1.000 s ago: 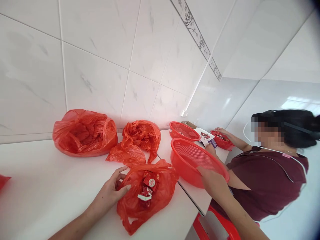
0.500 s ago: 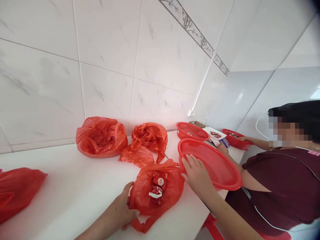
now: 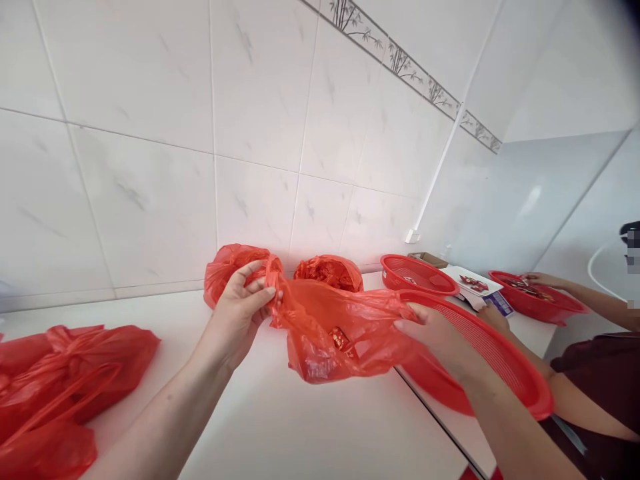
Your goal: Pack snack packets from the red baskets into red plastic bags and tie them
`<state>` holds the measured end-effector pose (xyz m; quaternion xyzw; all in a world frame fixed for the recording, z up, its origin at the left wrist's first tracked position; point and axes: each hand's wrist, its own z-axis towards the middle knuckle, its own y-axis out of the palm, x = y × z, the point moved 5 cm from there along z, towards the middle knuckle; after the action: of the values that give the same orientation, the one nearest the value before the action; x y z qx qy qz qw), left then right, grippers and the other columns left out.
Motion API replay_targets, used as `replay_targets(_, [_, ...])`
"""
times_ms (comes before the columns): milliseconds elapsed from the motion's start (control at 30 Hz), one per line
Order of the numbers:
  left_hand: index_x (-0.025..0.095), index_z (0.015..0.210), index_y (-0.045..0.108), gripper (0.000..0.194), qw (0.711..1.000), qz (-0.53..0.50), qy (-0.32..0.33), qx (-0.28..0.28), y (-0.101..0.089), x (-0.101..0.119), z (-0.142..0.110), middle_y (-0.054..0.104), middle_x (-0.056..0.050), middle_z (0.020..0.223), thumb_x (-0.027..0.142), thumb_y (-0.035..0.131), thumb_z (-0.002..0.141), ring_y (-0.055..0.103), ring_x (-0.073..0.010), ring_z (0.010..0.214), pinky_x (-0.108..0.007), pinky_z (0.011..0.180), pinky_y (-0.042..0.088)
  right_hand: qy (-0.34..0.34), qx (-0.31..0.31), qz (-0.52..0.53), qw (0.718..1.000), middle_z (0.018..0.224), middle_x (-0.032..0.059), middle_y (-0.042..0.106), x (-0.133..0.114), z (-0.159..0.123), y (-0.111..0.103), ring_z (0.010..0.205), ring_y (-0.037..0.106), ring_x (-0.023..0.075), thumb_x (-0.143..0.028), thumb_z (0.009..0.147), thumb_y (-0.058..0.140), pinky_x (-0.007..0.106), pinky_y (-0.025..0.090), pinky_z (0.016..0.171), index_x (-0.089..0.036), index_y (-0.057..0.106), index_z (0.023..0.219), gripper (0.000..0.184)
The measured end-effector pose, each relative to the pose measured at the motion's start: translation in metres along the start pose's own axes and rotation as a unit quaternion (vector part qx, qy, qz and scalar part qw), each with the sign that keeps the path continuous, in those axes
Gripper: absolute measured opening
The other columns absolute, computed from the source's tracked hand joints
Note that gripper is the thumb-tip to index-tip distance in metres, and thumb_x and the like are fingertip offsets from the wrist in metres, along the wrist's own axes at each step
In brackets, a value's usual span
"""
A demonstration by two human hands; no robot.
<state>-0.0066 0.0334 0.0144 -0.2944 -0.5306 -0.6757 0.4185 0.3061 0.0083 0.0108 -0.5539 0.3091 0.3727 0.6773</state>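
Note:
Between my hands a red plastic bag point(image 3: 325, 313) is stretched above the white table point(image 3: 280, 427). My left hand point(image 3: 245, 300) pinches its left handle with thumb and fingers. On the other side my right hand point(image 3: 433, 333) grips the bag's right edge. Small red packets point(image 3: 341, 339) show inside through the thin film, their lower part blurred. Just beyond my right hand lies a large red mesh basket point(image 3: 493, 340), partly covered by that hand and the bag.
Red bags point(image 3: 120, 363) lie at the left; another red bag point(image 3: 235, 263) and a crumpled one point(image 3: 330, 270) rest by the wall. A smaller red basket point(image 3: 420, 275) and a scale point(image 3: 473, 280) stand further back. At right a co-worker's hand point(image 3: 537, 279) reaches into another basket point(image 3: 545, 300).
The bag has been lifted off the table and pulled wide by both hands. My right hand has left the large basket's rim and taken hold of the bag. The view has turned left.

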Motion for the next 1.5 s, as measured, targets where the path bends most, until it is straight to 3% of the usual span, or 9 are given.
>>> replay_targets(100, [0.028,0.127,0.043,0.062,0.999,0.008,0.035,-0.032,0.01,0.019,-0.005,0.063,0.001,0.094,0.016,0.071,0.073,0.062,-0.0101,0.078,-0.022,0.069,0.051,0.038,-0.1,0.179,0.978,0.09,0.0051,0.067,-0.001,-0.011,0.007,0.084,0.061,0.0216,-0.035,0.076,0.064,0.037,0.049,0.078,-0.02,0.062,0.085,0.017])
replay_targets(267, [0.033,0.136,0.038,0.064,0.957,0.262,0.102,-0.077,0.011,0.033,-0.017,0.064,-0.002,0.103,0.014,0.058,0.078,0.062,-0.0179,0.088,-0.032,0.075,0.052,0.008,0.014,0.363,0.932,0.088,0.0045,0.068,0.022,-0.009,0.004,0.081,0.062,0.0195,-0.031,0.074,0.069,0.036,0.05,0.076,-0.022,0.065,0.077,0.011])
replay_targets(400, [0.03,0.112,0.061,0.039,0.829,0.505,0.225,0.082,-0.007,0.053,-0.024,0.068,0.0,0.099,0.012,0.048,0.08,0.061,-0.0187,0.086,-0.032,0.077,0.048,-0.021,0.046,0.446,0.894,0.098,0.0054,0.068,0.03,-0.002,0.012,0.097,0.062,0.0238,-0.027,0.074,0.071,0.042,0.049,0.086,-0.022,0.06,0.071,0.012])
replay_targets(500, [0.029,0.106,0.061,0.029,0.79,0.527,0.246,0.195,-0.019,0.063,-0.029,0.068,0.001,0.095,0.019,0.051,0.081,0.06,-0.0163,0.075,-0.03,0.073,0.047,-0.036,0.063,0.522,0.85,0.085,0.0014,0.065,0.026,0.002,0.023,0.087,0.062,0.0185,-0.031,0.081,0.066,0.043,0.05,0.088,-0.023,0.059,0.077,0.01])
replay_targets(767, [0.022,0.103,0.055,0.024,0.953,0.271,0.113,0.071,-0.019,0.026,-0.018,0.05,0.007,0.06,0.031,0.055,0.08,0.053,-0.0111,0.048,-0.021,0.043,0.044,-0.026,-0.018,0.649,0.76,0.055,-0.0086,0.029,-0.033,0.016,0.083,0.043,0.029,0.0047,-0.037,0.083,0.065,0.014,0.036,0.04,-0.021,0.042,0.066,0.032])
replay_targets(967, [0.022,0.101,0.057,0.027,0.982,0.171,0.07,0.039,-0.013,0.013,-0.017,0.056,0.003,0.077,0.037,0.062,0.079,0.063,-0.0135,0.061,-0.025,0.055,0.054,-0.06,-0.073,0.62,0.779,0.047,-0.01,0.026,-0.067,0.028,0.111,0.037,0.02,0.0051,-0.048,0.086,0.056,0.016,0.028,0.035,-0.022,0.042,0.067,0.034])
replay_targets(1167, [0.023,0.095,0.063,0.02,0.971,0.208,0.116,0.01,0.002,0.008,-0.02,0.059,0.001,0.082,0.029,0.069,0.077,0.06,-0.013,0.076,-0.024,0.069,0.054,-0.077,-0.095,0.309,0.943,0.054,-0.007,0.042,-0.068,0.018,0.124,0.045,0.038,0.0074,-0.05,0.088,0.051,0.018,0.033,0.043,-0.025,0.058,0.103,0.03])
replay_targets(1300, [0.025,0.102,0.061,0.021,0.965,0.227,0.105,-0.083,0.019,-0.003,-0.027,0.061,-0.002,0.09,0.025,0.063,0.081,0.062,-0.0159,0.082,-0.027,0.069,0.054,-0.096,-0.217,0.182,0.954,0.064,-0.0061,0.053,-0.072,0.017,0.142,0.054,0.047,0.0087,-0.037,0.086,0.057,0.022,0.04,0.053,-0.03,0.053,0.123,0.037])
replay_targets(1500, [0.027,0.107,0.058,0.036,0.819,0.492,0.281,-0.095,0.03,-0.006,-0.031,0.058,-0.003,0.101,0.015,0.069,0.075,0.056,-0.0193,0.094,-0.032,0.079,0.049,-0.045,-0.106,0.263,0.958,0.056,-0.0043,0.045,-0.056,0.036,0.142,0.051,0.041,0.0082,-0.053,0.085,0.053,0.022,0.034,0.048,-0.016,0.06,0.072,0.039])
